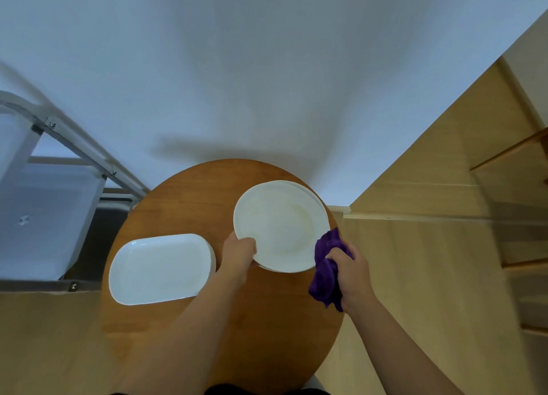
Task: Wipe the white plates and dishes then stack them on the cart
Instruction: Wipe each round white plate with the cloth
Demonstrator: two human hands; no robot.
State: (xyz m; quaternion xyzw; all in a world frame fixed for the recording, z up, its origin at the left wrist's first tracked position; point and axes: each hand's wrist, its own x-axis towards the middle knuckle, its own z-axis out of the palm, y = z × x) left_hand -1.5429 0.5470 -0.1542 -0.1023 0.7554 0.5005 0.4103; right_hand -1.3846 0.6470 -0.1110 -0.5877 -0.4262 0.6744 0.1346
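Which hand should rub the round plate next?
The right hand, probably. It already holds the purple cloth right beside the round plate's rim. The left hand is busy gripping the plate's near edge, so it should keep the plate steady.

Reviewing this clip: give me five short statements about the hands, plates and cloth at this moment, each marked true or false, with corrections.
1. The left hand grips the rim of the round plate. True.
2. The right hand holds a green sponge. False: it holds a purple cloth.
3. The oval dish lies on the round wooden table. True.
4. The cloth is spread over the oval dish. False: it is bunched in the right hand, beside the round plate.
5. The oval dish sits right of the round plate. False: it sits left.
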